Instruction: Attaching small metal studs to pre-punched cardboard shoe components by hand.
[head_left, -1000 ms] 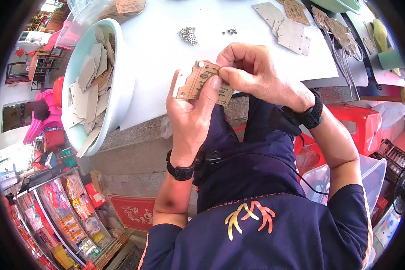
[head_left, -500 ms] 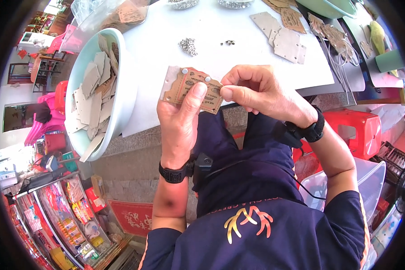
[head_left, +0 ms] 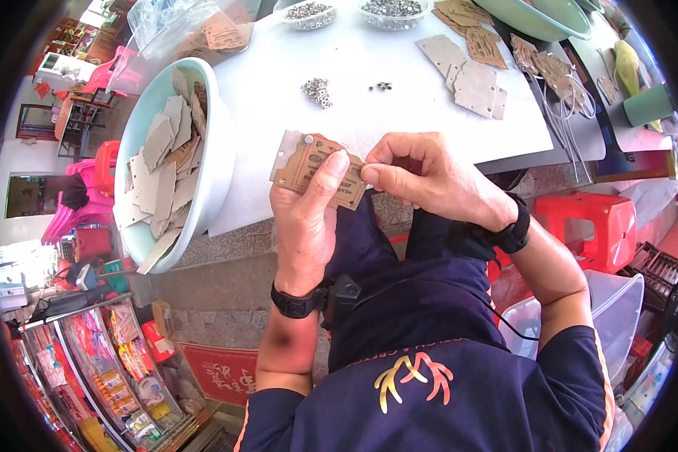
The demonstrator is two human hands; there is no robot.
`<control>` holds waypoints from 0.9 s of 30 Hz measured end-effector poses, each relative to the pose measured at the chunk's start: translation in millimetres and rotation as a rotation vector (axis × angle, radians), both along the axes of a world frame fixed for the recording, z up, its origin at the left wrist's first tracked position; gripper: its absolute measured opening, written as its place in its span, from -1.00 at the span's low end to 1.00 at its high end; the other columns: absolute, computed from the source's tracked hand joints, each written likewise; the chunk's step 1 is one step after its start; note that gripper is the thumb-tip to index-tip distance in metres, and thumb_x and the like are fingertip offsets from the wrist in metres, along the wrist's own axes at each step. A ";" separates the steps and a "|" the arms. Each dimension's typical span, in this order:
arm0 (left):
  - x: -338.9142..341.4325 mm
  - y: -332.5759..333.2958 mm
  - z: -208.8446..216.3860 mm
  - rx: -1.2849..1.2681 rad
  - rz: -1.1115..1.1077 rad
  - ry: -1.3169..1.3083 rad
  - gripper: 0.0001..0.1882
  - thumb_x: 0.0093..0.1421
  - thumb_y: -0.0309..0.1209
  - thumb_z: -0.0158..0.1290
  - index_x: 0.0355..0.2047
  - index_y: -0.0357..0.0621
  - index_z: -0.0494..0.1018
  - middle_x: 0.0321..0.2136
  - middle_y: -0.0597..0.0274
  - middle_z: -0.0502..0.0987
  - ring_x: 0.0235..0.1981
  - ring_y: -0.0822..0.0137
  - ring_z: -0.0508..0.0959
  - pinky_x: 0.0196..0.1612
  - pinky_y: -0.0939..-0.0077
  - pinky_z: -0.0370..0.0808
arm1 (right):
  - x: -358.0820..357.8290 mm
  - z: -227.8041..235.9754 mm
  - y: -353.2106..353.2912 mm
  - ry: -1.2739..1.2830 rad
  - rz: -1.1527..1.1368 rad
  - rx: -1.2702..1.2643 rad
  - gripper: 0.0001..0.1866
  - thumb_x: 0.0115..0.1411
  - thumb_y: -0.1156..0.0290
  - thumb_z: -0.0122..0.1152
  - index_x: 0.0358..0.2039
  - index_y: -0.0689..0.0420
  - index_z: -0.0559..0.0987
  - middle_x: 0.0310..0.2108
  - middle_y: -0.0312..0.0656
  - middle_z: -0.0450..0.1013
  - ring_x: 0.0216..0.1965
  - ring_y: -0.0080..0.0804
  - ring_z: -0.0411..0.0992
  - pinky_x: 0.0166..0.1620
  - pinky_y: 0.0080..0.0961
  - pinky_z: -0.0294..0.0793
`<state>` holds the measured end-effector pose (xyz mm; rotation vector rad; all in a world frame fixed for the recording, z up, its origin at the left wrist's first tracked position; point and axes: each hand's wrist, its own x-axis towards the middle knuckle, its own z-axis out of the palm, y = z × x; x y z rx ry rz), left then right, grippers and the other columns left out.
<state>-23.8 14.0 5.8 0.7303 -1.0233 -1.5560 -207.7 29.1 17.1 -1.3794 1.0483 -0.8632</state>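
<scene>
One left hand (head_left: 306,230), one right hand (head_left: 437,177), at least one brown card (head_left: 297,172) between them.
Two wristbands (head_left: 294,303), two clear bowls (head_left: 390,25), two heaps of metal bits (head_left: 319,93), one blue basin (head_left: 222,151), one green basin (head_left: 531,29), one green cup (head_left: 646,107); at right, one red stool (head_left: 616,233) and one clear box (head_left: 614,297). At least three grey cards (head_left: 474,87) lie loose on the one white table (head_left: 418,113); those in the blue basin overlap too much to count.

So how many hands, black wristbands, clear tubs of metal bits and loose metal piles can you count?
Hands at the brown printed card: 2 (left hand, right hand)
Black wristbands: 2
Clear tubs of metal bits: 2
Loose metal piles on the white tabletop: 2
Total: 8
</scene>
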 end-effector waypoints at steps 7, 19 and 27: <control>8.5 -0.8 -2.3 0.050 -0.109 -0.027 -0.74 0.30 -0.39 0.03 -0.04 -0.23 0.42 -0.26 0.27 0.52 -0.32 0.45 0.49 -0.30 0.49 0.43 | 2.5 3.2 -12.5 -0.078 -0.109 -0.025 -0.70 0.29 0.22 0.17 -0.34 0.25 0.57 -0.65 -0.41 0.37 -0.63 -0.74 0.30 -0.56 -0.70 0.29; 21.7 10.8 -9.4 0.018 0.027 -0.080 -0.76 0.28 -0.47 0.07 -0.07 -0.28 0.41 -0.30 0.21 0.54 -0.43 0.49 0.45 -0.36 0.59 0.40 | 16.5 9.2 -19.1 0.100 0.022 -0.106 -0.71 0.33 0.21 0.14 -0.29 0.22 0.57 -0.63 -0.43 0.35 -0.60 -0.76 0.28 -0.54 -0.71 0.29; 26.8 9.9 -17.1 0.038 0.055 -0.057 -0.74 0.28 -0.47 0.06 -0.05 -0.29 0.40 -0.29 0.20 0.54 -0.44 0.48 0.46 -0.36 0.58 0.42 | 1.4 2.3 -80.1 0.466 -0.113 -0.517 -0.81 0.21 0.38 0.17 -0.29 0.26 0.59 -0.58 -0.19 0.49 -0.58 -0.52 0.44 -0.48 -0.54 0.44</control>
